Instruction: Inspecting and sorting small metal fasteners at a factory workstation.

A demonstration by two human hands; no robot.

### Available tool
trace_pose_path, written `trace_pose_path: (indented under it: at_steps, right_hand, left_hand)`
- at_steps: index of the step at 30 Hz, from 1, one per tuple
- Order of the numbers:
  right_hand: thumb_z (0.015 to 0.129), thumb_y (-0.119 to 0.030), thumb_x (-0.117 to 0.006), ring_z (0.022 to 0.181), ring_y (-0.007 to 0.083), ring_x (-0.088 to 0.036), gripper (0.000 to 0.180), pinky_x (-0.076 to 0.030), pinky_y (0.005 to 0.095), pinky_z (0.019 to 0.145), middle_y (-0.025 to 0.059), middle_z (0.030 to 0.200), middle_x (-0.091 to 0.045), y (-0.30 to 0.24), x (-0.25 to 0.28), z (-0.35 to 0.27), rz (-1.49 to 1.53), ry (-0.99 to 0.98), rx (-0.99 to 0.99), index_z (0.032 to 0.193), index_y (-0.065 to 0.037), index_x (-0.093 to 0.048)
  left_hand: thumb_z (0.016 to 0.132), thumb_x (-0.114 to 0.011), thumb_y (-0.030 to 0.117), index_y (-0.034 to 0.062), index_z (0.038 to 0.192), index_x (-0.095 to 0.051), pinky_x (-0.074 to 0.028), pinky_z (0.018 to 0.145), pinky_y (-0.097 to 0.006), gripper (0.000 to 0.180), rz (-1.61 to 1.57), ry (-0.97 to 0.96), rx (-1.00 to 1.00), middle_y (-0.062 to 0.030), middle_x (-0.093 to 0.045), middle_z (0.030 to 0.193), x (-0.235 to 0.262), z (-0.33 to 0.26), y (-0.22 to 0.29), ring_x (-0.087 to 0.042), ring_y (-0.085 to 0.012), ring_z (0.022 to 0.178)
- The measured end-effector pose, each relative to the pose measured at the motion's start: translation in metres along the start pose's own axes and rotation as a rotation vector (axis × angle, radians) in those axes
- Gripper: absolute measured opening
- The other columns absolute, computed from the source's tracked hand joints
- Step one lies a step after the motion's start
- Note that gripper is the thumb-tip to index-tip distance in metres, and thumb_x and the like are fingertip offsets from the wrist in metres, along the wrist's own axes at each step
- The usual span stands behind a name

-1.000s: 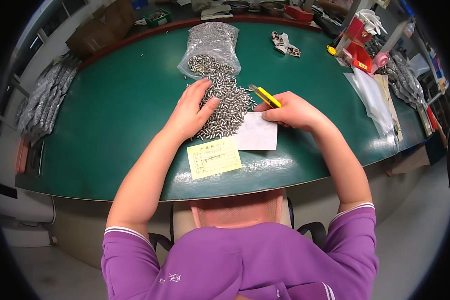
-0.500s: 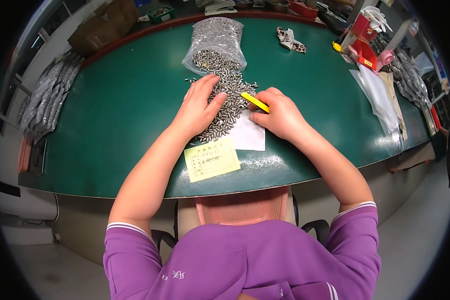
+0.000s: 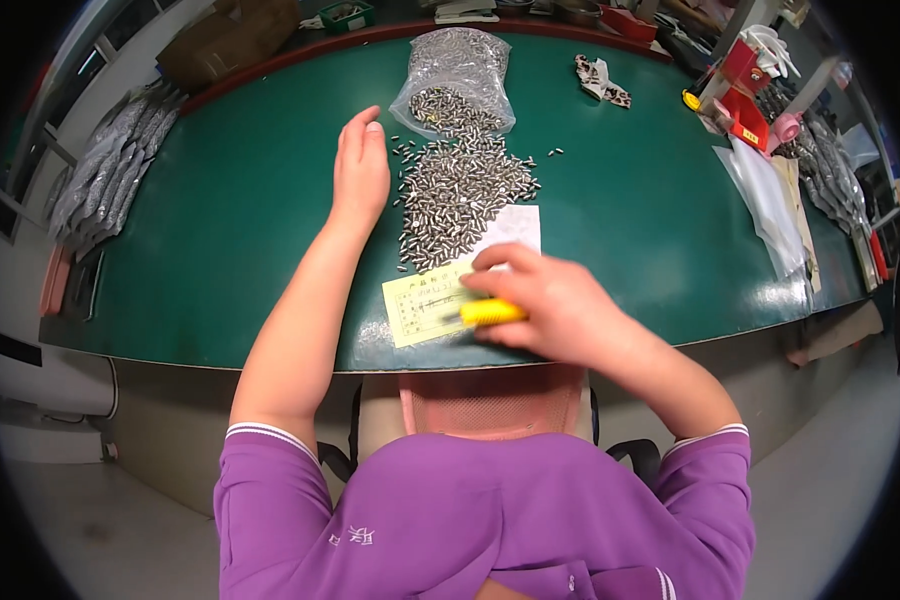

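Observation:
A pile of small shiny metal pins (image 3: 455, 195) spreads on the green table, spilling from the mouth of a clear plastic bag (image 3: 458, 60) that holds more of them. To the left of the pile, my left hand (image 3: 362, 170) stands on edge with fingers stretched out, holding nothing. My right hand (image 3: 550, 305) grips a yellow utility knife (image 3: 492, 312), its dark tip blurred by motion. The knife is over a yellow paper label (image 3: 420, 312) at the table's near side. Partly under the pins lies a white sheet (image 3: 515, 228), which my right hand partly covers.
Filled grey plastic bags (image 3: 120, 175) hang over the table's left edge. At the right are red bins (image 3: 742, 115), a pink tape roll (image 3: 786, 128) and clear plastic bags (image 3: 770, 205). A patterned cloth (image 3: 602, 80) lies at the back. A few stray pins (image 3: 556, 152) sit right of the pile.
My left hand has moved off the pins to their left side. My right hand has brought the utility knife nearer, over the yellow label. The pile looks more spread out.

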State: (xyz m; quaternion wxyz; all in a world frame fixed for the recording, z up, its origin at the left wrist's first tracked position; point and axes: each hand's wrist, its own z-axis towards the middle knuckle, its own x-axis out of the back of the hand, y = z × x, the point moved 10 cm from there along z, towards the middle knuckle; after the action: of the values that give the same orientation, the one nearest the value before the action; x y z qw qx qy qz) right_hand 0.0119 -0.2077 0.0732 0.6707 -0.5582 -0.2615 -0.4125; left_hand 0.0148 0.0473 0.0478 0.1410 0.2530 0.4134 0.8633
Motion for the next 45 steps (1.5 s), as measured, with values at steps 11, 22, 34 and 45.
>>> trace_pose_path:
  at_steps: [11,22,34,45]
  right_hand:
    - [0.071,-0.010,-0.077,0.077,0.0248,-0.067,0.023,-0.055,0.0347,0.066,0.0024,0.090,-0.069,-0.017,0.008,-0.064,-0.159,0.197,0.138,0.094,-0.012,-0.071]
    - [0.081,-0.008,-0.071,0.087,0.0302,-0.066,0.019,-0.053,0.0357,0.075,0.0083,0.102,-0.067,0.128,0.156,-0.089,-0.592,0.578,-0.438,0.100,-0.007,-0.071]
    - [0.066,0.002,-0.072,0.115,0.0306,-0.059,0.052,-0.049,0.0417,0.097,0.0091,0.123,-0.063,0.022,0.045,-0.038,-0.221,0.184,-0.043,0.115,-0.009,-0.064]
    - [0.076,-0.004,-0.068,0.120,0.0288,-0.059,0.037,-0.048,0.0419,0.099,0.0080,0.123,-0.064,0.021,0.014,-0.039,-0.195,0.163,-0.009,0.112,-0.008,-0.067]
  left_hand:
    - [0.101,-0.046,0.032,-0.0013,0.134,-0.051,-0.033,0.113,-0.045,0.047,0.242,-0.393,-0.151,-0.0248,-0.051,0.138,-0.059,-0.037,0.027,-0.045,-0.0393,0.132]
    - [0.099,-0.050,0.037,0.0064,0.142,-0.047,-0.019,0.120,-0.050,0.053,0.292,-0.715,-0.366,-0.0166,-0.042,0.151,-0.082,-0.064,0.068,-0.031,-0.0338,0.145]
    - [0.098,-0.051,0.025,0.0070,0.141,-0.049,-0.018,0.121,-0.047,0.047,0.283,-0.860,-0.435,-0.0139,-0.041,0.152,-0.086,-0.081,0.085,-0.031,-0.0333,0.145]
    - [0.099,-0.048,0.021,0.0077,0.143,-0.047,-0.017,0.121,-0.049,0.046,0.189,-0.918,-0.430,-0.0127,-0.040,0.153,-0.088,-0.088,0.095,-0.031,-0.0318,0.146]
